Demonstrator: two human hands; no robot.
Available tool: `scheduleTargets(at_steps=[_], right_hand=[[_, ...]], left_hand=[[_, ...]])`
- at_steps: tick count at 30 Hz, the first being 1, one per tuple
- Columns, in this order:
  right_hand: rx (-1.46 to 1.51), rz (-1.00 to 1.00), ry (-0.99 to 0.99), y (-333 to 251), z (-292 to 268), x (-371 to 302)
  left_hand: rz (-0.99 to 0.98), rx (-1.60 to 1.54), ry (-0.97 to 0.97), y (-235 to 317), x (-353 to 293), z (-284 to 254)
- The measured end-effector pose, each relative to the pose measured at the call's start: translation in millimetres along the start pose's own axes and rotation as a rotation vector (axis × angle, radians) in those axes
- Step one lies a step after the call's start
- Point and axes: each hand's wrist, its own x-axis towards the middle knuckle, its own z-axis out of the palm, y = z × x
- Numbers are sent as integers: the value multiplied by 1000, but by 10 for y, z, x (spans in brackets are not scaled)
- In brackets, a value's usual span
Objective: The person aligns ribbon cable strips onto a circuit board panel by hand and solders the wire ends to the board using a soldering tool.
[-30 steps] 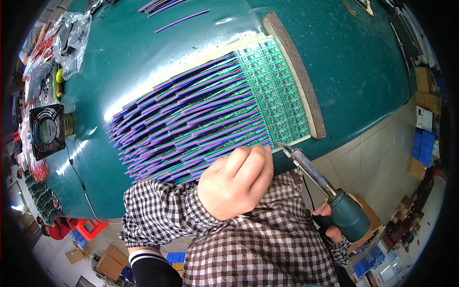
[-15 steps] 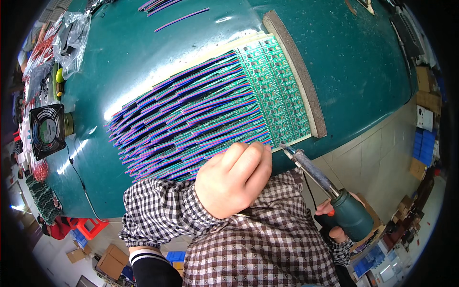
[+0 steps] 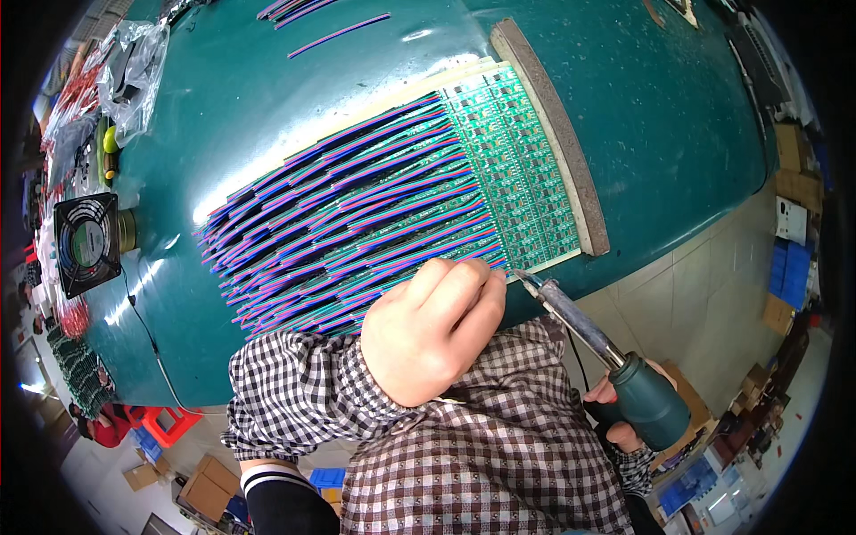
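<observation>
A panel of green circuit boards [image 3: 522, 169] lies on the table, with rows of multicoloured ribbon wires [image 3: 357, 205] running left from it. My left hand [image 3: 430, 332] is closed in a pinch over the wires at the panel's near edge. A ribbon wire leads out from under its fingers toward the boards, though the fingertips themselves are hidden. From the lower right, my right hand [image 3: 621, 435] grips a soldering iron [image 3: 654, 403] by its thick green handle. The iron's tip is at the panel's near edge, just right of my left fingers.
A curved brown bar [image 3: 557, 134] borders the panel on the right. Loose ribbon wires [image 3: 339, 36] lie at the back of the green table [image 3: 660, 160]. At left stand a black fan [image 3: 87, 242] with a cord and a clear plastic bag [image 3: 134, 80]. A red stool [image 3: 165, 426] is below.
The soldering iron has shifted slightly left, its tip now closer to my left fingers. My left hand has moved a little up and left. The panel stays put.
</observation>
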Motion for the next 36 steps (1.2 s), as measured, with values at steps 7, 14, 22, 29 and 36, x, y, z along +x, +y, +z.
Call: scheduleTargets(at_steps=[7,14,22,29,36], right_hand=[[34,-2,-18,-14,-2,21],[3,-39,-17,56,-1,4],[-1,-54,-27,14,20,52],[38,-116,52,139,41,0],[30,-43,-32,105,-44,-46]], left_hand=[[37,75,0,16,-28,27],[43,79,-4,22,-18,11],[25,100,6,42,-15,-8],[37,111,16,45,-28,58],[42,150,48,53,-44,64]])
